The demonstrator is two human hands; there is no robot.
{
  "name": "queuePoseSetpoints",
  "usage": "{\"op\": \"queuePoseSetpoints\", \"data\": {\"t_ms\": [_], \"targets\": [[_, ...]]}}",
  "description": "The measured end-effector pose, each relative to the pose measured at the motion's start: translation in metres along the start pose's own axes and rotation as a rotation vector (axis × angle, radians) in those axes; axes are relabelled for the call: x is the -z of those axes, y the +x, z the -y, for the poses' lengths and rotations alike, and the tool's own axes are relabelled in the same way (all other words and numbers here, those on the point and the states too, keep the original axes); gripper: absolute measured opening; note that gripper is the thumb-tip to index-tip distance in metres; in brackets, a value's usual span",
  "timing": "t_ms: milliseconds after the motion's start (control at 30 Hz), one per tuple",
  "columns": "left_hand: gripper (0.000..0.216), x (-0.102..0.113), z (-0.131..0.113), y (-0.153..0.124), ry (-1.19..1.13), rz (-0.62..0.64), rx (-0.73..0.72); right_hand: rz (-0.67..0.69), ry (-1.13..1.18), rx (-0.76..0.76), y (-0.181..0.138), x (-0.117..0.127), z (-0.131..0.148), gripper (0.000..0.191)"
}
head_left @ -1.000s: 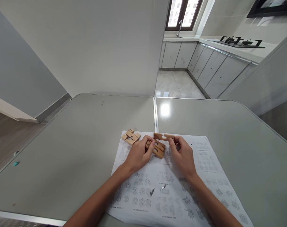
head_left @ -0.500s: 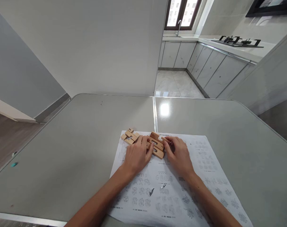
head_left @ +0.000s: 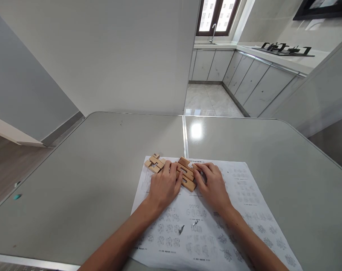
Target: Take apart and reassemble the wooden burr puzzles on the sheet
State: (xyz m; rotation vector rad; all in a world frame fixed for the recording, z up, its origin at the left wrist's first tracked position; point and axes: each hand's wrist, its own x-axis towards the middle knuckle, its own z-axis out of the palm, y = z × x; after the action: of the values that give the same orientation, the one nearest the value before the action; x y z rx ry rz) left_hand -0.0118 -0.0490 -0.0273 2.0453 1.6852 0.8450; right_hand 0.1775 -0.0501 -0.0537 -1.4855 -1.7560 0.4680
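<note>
Notched blk point(head_left: 184, 162) now alongside slotted blks point(head_left: 189, 174)

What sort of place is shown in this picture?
Probably a home, at a table beside a kitchen: through the opening there are a gas stove, a tap under the window, and pale cabinets.

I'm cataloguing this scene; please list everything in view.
Table: one, grey, foreground
Sheet: one, white, on table
Slotted blocks: at least three, brown, on sheet
Block cluster: several, tan, sheet's upper left
Small bit: one, teal, table's left edge
Walls: several, pale, beyond table
Floors: two, brown and pale, background
Window: one, brown, top
Faucet: one, silver, below window
Cabinets: row, white, background
Stove: one, black, above cabinets
Panel: one, black, top right
Forearms: two, bare, foreground
Left hand: one, bare, on blocks
Right hand: one, bare, on blocks
</note>
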Motion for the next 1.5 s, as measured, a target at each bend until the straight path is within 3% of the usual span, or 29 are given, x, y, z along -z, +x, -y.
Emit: {"op": "queuePoseSetpoints", "data": {"t_ms": [333, 733, 1067, 1167, 1367, 1500], "targets": [[0.021, 0.002, 0.003, 0.002, 0.348, 0.015, -0.061, 0.025, 0.012, 0.013, -0.001, -0.001, 0.001, 0.026], [0.015, 0.017, 0.017, 0.013, 0.494, -0.226, -0.305, 0.08, 0.01, 0.063, -0.001, 0.002, 0.009, 0.018], [0.033, 0.023, 0.038, 0.025, 0.382, -0.275, -0.171, 0.143, 0.012, 0.163, -0.001, 0.001, 0.014, 0.013], [0.029, 0.028, 0.046, 0.032, 0.27, -0.321, -0.07, 0.168, 0.021, 0.197, -0.001, 0.002, 0.015, 0.01], [0.029, 0.041, 0.065, 0.048, -0.129, -0.342, 0.23, 0.219, 0.079, 0.237, -0.002, 0.005, 0.016, 0.025], [0.035, 0.043, 0.072, 0.051, -0.219, -0.332, 0.273, 0.215, 0.129, 0.214, -0.001, 0.006, 0.016, 0.022]]}}
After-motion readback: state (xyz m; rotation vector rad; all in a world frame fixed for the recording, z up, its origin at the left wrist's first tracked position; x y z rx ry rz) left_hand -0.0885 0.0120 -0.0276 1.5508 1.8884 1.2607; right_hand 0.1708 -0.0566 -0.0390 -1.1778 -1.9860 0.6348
